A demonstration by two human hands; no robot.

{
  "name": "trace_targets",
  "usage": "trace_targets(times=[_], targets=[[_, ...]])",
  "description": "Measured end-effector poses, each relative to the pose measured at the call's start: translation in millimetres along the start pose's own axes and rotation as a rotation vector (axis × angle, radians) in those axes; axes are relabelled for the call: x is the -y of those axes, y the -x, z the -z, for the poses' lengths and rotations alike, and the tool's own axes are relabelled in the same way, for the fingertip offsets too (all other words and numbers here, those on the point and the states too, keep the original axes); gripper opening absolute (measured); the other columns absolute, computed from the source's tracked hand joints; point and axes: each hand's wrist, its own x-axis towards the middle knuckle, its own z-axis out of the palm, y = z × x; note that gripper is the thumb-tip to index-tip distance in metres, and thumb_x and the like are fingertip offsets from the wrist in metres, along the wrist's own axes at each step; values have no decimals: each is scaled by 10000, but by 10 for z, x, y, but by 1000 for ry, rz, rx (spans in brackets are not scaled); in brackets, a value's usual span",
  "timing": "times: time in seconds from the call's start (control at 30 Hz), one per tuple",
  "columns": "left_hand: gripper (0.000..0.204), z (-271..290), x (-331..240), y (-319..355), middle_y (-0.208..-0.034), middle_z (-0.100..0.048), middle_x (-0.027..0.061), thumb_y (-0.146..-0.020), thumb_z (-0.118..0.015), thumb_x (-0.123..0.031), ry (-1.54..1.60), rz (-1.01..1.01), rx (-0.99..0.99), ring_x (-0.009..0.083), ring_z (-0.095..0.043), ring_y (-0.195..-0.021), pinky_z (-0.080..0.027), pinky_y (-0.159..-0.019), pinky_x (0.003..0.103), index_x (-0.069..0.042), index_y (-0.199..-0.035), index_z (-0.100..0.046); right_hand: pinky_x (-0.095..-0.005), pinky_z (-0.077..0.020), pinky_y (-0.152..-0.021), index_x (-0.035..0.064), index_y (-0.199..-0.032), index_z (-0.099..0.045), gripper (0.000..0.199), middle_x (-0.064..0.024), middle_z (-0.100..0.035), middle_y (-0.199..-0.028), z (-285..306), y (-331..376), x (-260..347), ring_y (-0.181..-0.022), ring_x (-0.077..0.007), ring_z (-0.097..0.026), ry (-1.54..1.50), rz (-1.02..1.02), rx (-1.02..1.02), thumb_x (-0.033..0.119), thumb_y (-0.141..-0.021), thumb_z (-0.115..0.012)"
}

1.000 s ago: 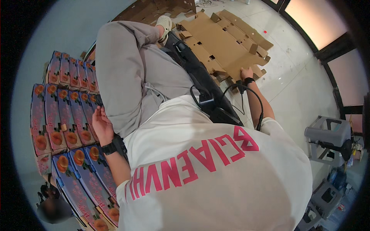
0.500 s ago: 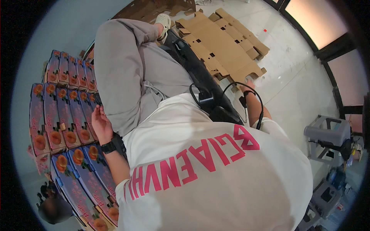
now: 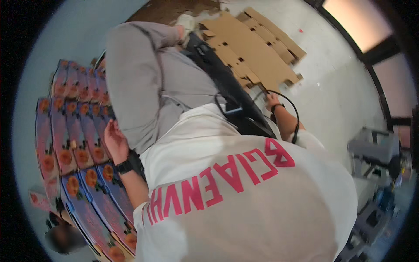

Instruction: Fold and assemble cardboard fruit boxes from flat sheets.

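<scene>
pale floor [image 3: 336,109] holds flat brown cardboard [image 3: 249,48]. the right hand [image 3: 273,102] is just by its near end; i can't tell if it grips anything. the left hand [image 3: 116,142], fingers loose and a bit bent, is beside pictured boxes [image 3: 61,131].

A bare left hand [image 3: 116,140], fingers loosely curled, shows between the grey-trousered leg [image 3: 135,83] and long blue-and-pink cardboard boxes [image 3: 80,142]. The bare right hand [image 3: 273,100] is near flat brown cardboard sheets [image 3: 251,50].

Flattened cardboard [image 3: 257,54] on pale floor [image 3: 334,94]
</scene>
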Motion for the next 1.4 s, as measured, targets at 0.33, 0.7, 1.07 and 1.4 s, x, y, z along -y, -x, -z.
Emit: trace_targets(times=[0.33, 0.7, 1.07, 1.4], targets=[[399, -145, -1625, 1066, -1149, -782, 143, -1006, -764, -340, -1580, -1055, -358, 268, -742, -1014, -562, -894, 411, -26, -1251, -750, -498, -464, -1188, 56, -1527, -541, 715, -253, -523, -1578, 386, 266, 150, -1453, -419, -511, 274, 10, -232, 164, -869, -798], [605, 388, -2353, 2153, -1185, -779, 177, -840, -872, -482, -2065, -99, -1245, 388, -738, -1098, -566, -961, 487, -58, -1251, -741, -512, -501, -1107, 17, -1504, -540, 624, -267, -624, -1434, 357, 78, 248, -1342, -431, -596, 52, 61, -328, 150, -924, -726], [413, -1184, -2023, 1860, -1111, -785, 131, -883, -845, -313, -1496, -1149, 274, 380, -739, -1008, -593, -893, 434, -53, -1196, -770, -532, -512, -1049, -15, -1450, -574, 601, -300, -678, -1333, 135, -60, 65, -1245, -484, -640, -25, 54, -199, 126, -902, -776], [764, -146, -3882, -1043, -1498, -656, 190, -867, -862, -460, -2019, -159, -704, 361, -625, -1382, -514, -1163, 460, -91, -1495, -630, -517, -514, -1073, -25, -1394, -606, 501, -302, -665, -1369, 362, 379, 327, -1265, -473, -648, -87, -3, -236, 84, -912, -689]])
